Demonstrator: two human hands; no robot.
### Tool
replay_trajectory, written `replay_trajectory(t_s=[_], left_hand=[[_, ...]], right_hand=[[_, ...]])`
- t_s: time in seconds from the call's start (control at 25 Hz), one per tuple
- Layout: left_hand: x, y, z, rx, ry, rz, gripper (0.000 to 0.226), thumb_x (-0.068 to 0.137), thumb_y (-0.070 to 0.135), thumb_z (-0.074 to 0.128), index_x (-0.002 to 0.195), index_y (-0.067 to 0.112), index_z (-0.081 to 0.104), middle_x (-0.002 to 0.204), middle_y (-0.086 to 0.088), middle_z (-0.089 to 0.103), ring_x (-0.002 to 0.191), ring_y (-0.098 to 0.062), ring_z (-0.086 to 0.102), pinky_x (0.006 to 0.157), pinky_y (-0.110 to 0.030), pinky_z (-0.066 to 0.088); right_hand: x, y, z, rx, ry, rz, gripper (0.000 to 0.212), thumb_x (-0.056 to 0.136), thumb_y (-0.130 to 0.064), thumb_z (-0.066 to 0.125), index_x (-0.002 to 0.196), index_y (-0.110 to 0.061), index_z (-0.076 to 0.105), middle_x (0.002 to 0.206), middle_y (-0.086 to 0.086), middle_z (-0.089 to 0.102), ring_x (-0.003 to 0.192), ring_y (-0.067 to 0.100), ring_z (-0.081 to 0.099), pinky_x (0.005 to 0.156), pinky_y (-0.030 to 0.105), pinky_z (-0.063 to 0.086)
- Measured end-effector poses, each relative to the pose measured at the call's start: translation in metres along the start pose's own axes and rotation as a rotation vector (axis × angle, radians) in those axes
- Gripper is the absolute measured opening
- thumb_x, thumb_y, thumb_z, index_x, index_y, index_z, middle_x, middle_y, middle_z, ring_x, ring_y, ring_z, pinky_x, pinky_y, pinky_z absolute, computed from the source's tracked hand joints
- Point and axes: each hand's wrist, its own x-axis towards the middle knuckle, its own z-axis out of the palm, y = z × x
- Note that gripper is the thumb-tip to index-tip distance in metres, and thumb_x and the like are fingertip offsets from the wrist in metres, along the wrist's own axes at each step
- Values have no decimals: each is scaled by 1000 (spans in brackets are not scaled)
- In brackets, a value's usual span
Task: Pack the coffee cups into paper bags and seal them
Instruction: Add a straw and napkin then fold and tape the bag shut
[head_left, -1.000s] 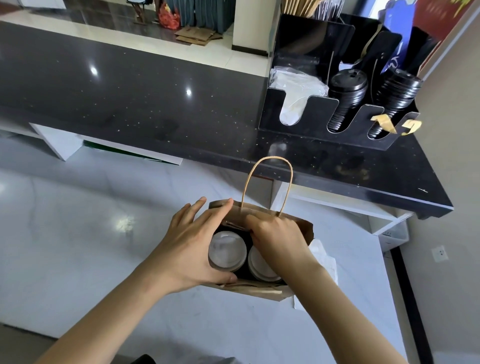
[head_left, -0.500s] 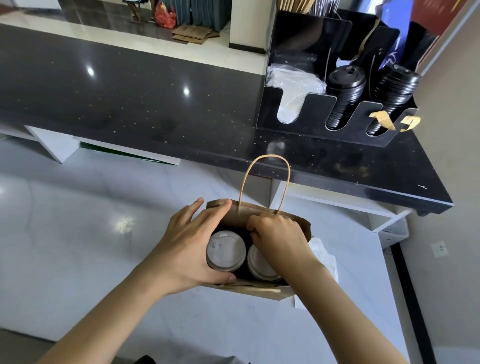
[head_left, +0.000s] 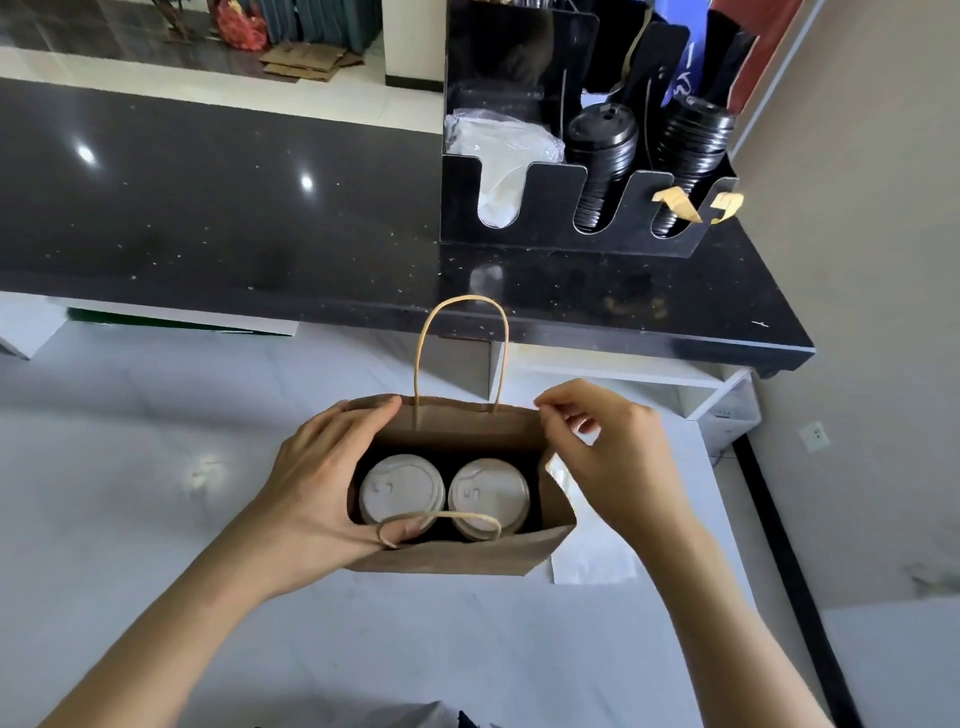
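Your brown paper bag (head_left: 457, 556) upright and open on the surface, two white-lidded coffee cups (head_left: 400, 491) side by side inside, far handle raised at 12 o'clock, near handle flopped over the lids

Right hand (head_left: 608, 457) now out of the paper bag (head_left: 462, 553), lifted off the right coffee cup (head_left: 488, 498) and pinching the bag's far right corner. That cup's white lid now fully uncovered. Bag mouth spread wider. Near handle (head_left: 441, 519) flopped inward across both lids. Left hand (head_left: 317, 483) shifted to grip the left end, thumb over the near rim. Camera closer, tipped lower.
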Motion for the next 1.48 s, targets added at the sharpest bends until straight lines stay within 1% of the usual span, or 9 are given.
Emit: replay_trajectory(t_s=[0.16, 0.32, 0.52, 0.64, 0.76, 0.88, 1.0, 1.16, 1.48], left_hand=[[-1, 0, -1, -21, 13, -7, 115, 55, 86, 61, 156, 39, 30, 152, 39, 22, 144, 9, 15, 118, -24, 20], [-2, 1, -1, -35, 13, -4, 111, 56, 81, 63, 154, 39, 33, 151, 40, 22, 140, 14, 17, 117, -25, 22], [-3, 4, -2, -32, -4, -10, 111, 54, 79, 62, 154, 39, 34, 152, 36, 28, 143, 6, 19, 117, -27, 23], [-5, 2, -3, -29, -3, -20, 111, 54, 78, 63, 154, 37, 35, 153, 31, 31, 144, 3, 20, 116, -27, 22], [-6, 0, -2, -25, 0, -25, 111, 55, 77, 64, 154, 37, 35, 154, 29, 31, 145, 2, 21, 117, -28, 23], [-5, 0, -2, -27, -3, -28, 108, 56, 76, 63, 154, 38, 35, 153, 33, 30, 144, 4, 20, 117, -27, 22], [-5, -1, -1, -29, -1, -20, 106, 57, 74, 63, 153, 39, 36, 153, 35, 29, 144, 6, 20, 117, -29, 24], [-3, -2, 0, -27, 10, -12, 103, 59, 73, 63, 152, 39, 38, 152, 35, 29, 144, 7, 19, 117, -28, 23], [-4, -6, 1, -16, 8, -1, 99, 62, 71, 64, 152, 41, 37, 152, 36, 30, 146, 3, 20, 120, -34, 26]], right_hand=[[-17, 49, -7, -39, 78, 184, 12, 91, -12, 70, 90, -24, 75, 79, -20, 71, 79, 2, 65, 69, 18, 52], [-45, 104, 24, -132, -43, 392, 13, 88, -16, 72, 98, -25, 72, 89, -13, 69, 84, 8, 66, 77, 32, 55], [-65, 125, 66, -425, -220, 456, 45, 81, -47, 74, 118, -23, 63, 110, 0, 62, 105, 26, 59, 86, 35, 43], [-78, 121, 82, -621, -289, 470, 48, 74, -54, 74, 101, -18, 57, 95, 1, 58, 91, 28, 58, 75, 37, 39], [-90, 122, 91, -614, -312, 441, 43, 57, -38, 88, 74, -15, 57, 70, 4, 54, 61, 29, 56, 55, 34, 38], [-90, 124, 87, -603, -311, 393, 27, 67, -24, 82, 66, -13, 57, 67, 5, 55, 56, 30, 56, 54, 33, 37], [-85, 128, 78, -546, -258, 456, 20, 93, -17, 53, 74, -11, 54, 79, 5, 54, 68, 32, 52, 63, 35, 32], [-80, 135, 66, -617, -192, 504, 19, 104, -12, 35, 87, -13, 42, 76, 2, 51, 68, 30, 44, 64, 35, 27], [-84, 135, 62, -350, -288, 494, 26, 97, -19, 57, 122, -24, 54, 101, 5, 72, 94, 34, 62, 67, 36, 39]])
